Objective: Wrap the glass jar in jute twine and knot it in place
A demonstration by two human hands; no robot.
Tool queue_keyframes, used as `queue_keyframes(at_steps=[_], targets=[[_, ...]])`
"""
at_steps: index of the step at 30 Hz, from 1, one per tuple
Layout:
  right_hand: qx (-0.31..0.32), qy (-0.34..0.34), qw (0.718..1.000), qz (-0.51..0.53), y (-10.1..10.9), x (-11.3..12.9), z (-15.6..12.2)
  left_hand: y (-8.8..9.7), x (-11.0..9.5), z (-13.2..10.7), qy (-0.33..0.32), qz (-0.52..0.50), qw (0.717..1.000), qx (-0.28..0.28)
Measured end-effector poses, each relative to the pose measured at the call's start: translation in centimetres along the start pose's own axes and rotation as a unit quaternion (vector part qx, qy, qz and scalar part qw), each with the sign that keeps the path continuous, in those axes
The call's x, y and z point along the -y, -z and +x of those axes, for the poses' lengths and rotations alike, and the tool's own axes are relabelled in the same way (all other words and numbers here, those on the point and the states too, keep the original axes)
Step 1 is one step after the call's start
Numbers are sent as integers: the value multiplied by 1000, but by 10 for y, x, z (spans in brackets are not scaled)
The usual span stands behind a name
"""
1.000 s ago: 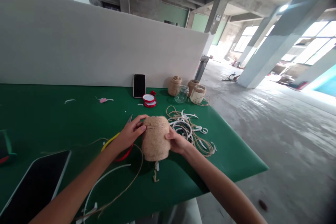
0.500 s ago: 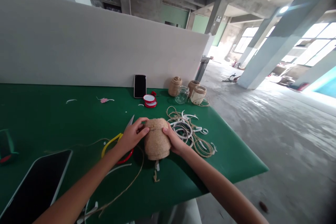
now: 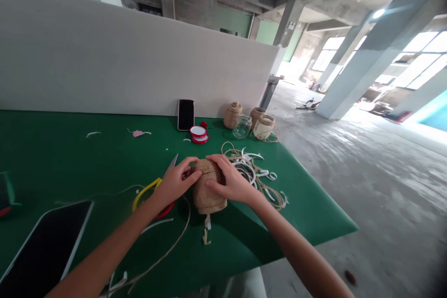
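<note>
Twine-wrapped jar sits near the front edge of the green worktop, between both hands. Left hand: thumb and fingers curled, pressing on the jar's upper left. Right hand: fingers spread over the top, thumb across the front; together the hands grip the jar. Twine covers every part of the side in view; a dark seam line shows between turns near the upper end. Covering judged nearly complete on this face; far side and both ends hidden, so coverage there unconfirmed. A loose twine strand curves from the front edge up close to the jar; cannot tell whether it joins the winding. A short twine end lies just below the jar, apparently untrimmed. Scissors lie partly under the left arm, unused by either hand. For comparison at the back: one bare glass jar, one pale-bodied jar with twine at its neck only, seemingly part-done.
</note>
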State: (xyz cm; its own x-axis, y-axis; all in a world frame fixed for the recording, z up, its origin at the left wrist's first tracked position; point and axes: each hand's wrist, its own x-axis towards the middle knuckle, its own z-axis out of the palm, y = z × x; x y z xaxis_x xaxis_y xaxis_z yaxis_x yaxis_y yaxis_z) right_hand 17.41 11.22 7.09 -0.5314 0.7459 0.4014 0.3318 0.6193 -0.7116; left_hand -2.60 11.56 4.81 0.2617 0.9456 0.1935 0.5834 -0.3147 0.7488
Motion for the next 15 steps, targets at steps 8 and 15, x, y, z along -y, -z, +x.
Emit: queue_keyframes(at_steps=[8,15], targets=[[-35,-2,999,-18,-8,-7,-2,8,-4,-6,-57,-74,996,-9],[-45,10,998,-42,-11,-7,-5,15,-8,-8,-71,-3,997,-5]])
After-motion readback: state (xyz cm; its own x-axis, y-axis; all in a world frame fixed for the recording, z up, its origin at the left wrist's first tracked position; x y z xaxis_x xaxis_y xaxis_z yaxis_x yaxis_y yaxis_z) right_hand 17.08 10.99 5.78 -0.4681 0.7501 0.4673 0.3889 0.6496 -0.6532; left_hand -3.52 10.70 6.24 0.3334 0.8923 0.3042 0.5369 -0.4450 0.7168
